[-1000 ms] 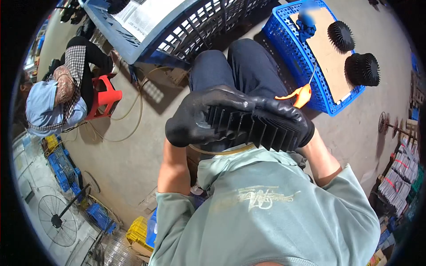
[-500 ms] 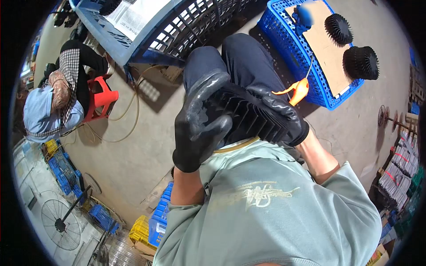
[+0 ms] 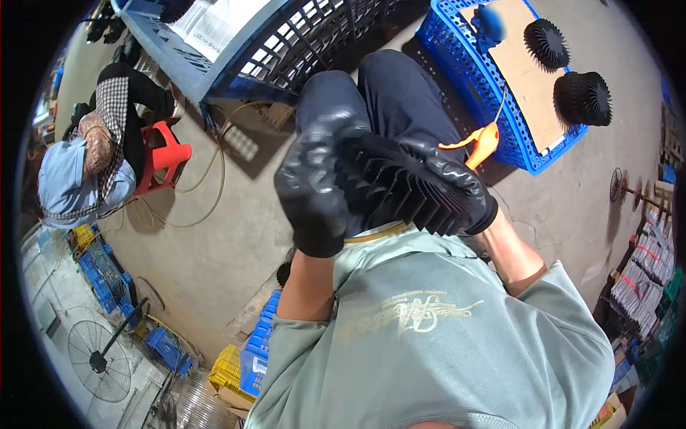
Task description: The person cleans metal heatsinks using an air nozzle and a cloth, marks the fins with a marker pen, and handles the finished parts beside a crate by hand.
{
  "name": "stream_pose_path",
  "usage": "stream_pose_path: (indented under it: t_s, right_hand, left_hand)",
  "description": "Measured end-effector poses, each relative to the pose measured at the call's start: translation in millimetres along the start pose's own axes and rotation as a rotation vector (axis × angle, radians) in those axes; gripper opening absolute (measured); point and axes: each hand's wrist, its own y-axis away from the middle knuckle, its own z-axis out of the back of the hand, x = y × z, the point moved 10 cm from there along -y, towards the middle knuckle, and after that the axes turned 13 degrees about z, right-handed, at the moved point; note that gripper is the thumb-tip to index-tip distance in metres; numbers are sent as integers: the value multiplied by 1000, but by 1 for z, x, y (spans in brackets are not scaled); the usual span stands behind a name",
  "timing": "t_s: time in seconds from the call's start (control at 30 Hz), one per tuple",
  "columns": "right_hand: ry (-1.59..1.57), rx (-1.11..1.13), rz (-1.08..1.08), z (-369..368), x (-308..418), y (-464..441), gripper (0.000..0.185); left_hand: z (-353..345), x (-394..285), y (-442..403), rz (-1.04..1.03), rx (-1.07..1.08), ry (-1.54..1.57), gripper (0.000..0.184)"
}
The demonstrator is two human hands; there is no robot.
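Above my lap is a black finned heat sink (image 3: 404,182) with thin fins fanned out in a row. My right hand (image 3: 457,179), in a black coated glove, grips its right end with the fingers curled over the top. At the left end, my left hand (image 3: 312,182), gloved the same way, has its fingers curled against the fins. Motion smears its fingertips, and part of its grip is hidden. Just right of my right hand, an orange trigger-shaped tool (image 3: 483,145) hangs by the blue basket.
Two black round finned heat sinks (image 3: 547,45) stand on cardboard (image 3: 511,53) over a blue basket (image 3: 532,161). Beside them is a blue object (image 3: 488,27). A larger blue crate (image 3: 207,84) stands ahead. Left, a person (image 3: 86,171) sits by a red stool (image 3: 163,157); a hose (image 3: 214,168) crosses the floor.
My left hand has curled its fingers and rolled over, with the thumb no longer stretched across the fins. The heat sink has tilted slightly; my right hand keeps its hold.
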Motion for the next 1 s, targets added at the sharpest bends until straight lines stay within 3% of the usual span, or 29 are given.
stream_pose_path:
  t_s: [0.1, 0.2, 0.27, 0.43, 0.5, 0.6, 0.7, 0.77, 0.8, 0.87, 0.9, 0.93, 0.97, 1.0]
  right_hand:
    - [-13, -19, 35, 2, 0, 8, 43]
    - [0, 8, 44, 15, 2, 9, 43]
    - [12, 61, 86, 11, 7, 8, 43]
    - [-178, 321, 171, -2, 9, 14, 48]
    - [63, 396, 358, -2, 13, 18, 49]
    - [-177, 444, 273, -22, 8, 22, 53]
    - [791, 160, 460, -8, 46, 32, 48]
    - [1085, -35, 525, 1, 82, 44, 42]
    - [1224, -129, 544, 7, 99, 49, 40]
    - [1188, -365, 817, 35, 154, 66, 32]
    - [1209, -642, 589, 70, 173, 78, 27]
    - [1620, -545, 910, 75, 204, 87, 25]
    - [1617, -810, 828, 103, 231, 102, 24]
    - [1670, -1015, 893, 153, 252, 117, 23]
  left_hand:
    - [-16, -4, -12, 128, 220, 379, 54]
    - [-23, 6, -21, 155, 118, 323, 66]
    - [-34, 18, -23, 133, 156, 105, 69]
    - [-65, 62, -28, 438, 342, 492, 74]
    - [-72, 74, -30, 471, 486, 486, 72]
    - [-89, 84, -22, 638, 601, 832, 62]
    - [-77, 101, -46, 448, 267, 493, 34]
    - [-62, 101, -52, 416, 128, 311, 35]
    - [-63, 101, -52, 429, 131, 293, 35]
    - [-65, 100, -54, 467, 176, 297, 36]
    - [-66, 101, -55, 489, 207, 308, 36]
    - [-68, 102, -55, 520, 247, 331, 37]
    - [-72, 103, -54, 557, 299, 368, 37]
    - [-75, 104, -54, 594, 355, 402, 37]
